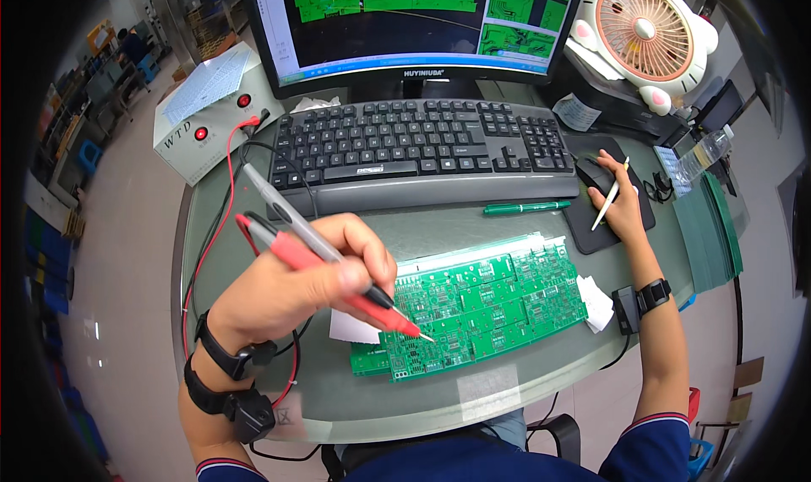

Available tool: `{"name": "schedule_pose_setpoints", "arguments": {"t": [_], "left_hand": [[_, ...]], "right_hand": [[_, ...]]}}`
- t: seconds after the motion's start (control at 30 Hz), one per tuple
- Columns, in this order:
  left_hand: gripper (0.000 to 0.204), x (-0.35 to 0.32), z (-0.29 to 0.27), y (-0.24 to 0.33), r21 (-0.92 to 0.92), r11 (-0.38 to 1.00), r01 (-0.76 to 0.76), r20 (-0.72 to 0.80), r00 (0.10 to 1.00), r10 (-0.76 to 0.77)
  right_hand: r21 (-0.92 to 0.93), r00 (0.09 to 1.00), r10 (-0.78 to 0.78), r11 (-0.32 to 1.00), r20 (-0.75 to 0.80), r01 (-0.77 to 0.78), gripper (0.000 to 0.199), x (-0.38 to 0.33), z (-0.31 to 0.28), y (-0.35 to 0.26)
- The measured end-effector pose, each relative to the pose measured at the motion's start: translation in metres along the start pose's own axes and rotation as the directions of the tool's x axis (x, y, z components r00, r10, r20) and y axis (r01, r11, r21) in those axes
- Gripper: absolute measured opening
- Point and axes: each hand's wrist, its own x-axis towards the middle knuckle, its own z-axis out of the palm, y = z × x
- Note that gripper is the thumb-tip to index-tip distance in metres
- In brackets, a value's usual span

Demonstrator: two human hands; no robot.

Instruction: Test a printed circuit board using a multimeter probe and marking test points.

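Note:
My left hand is closed around a red test probe and a grey, black-tipped pen-shaped probe. The red one's bare metal tip points down at the stacked green circuit boards; whether it touches them I cannot tell. A red lead runs from the wrist area to a white box with red buttons. Over on the right, my right hand grips a black computer mouse on a dark mouse pad. A slim white stick is tucked between that hand's fingers.
A black keyboard lies below a monitor with green board pictures. The white box stands left. A green pen lies before the keyboard. On the right are a fan, a plastic bottle and stacked green sheets.

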Motion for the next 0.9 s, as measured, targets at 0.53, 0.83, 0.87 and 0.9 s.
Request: {"name": "schedule_pose_setpoints", "arguments": {"t": [0.53,0.83,0.87,0.9], "left_hand": [[0.021,0.007,-0.017,-0.017,0.083,0.992,0.099,0.116,0.987,-0.108],[0.019,0.008,-0.010,-0.012,0.199,0.976,0.087,0.171,0.978,-0.122],[0.018,0.001,-0.007,-0.007,0.211,0.971,0.115,0.156,0.976,-0.150],[0.017,-0.002,-0.008,-0.007,0.211,0.967,0.142,0.153,0.972,-0.177]], "right_hand": [[0.037,1.000,-0.017,0.999,0.007,0.017,0.053,0.004,0.003,0.006],[-0.017,0.992,-0.124,0.992,-0.001,0.124,0.048,0.001,-0.005,0.010],[-0.037,0.993,-0.122,0.992,-0.002,0.122,0.046,0.002,-0.002,0.005],[-0.072,0.994,-0.111,0.991,0.000,0.110,0.045,0.001,0.000,0.002]]}}
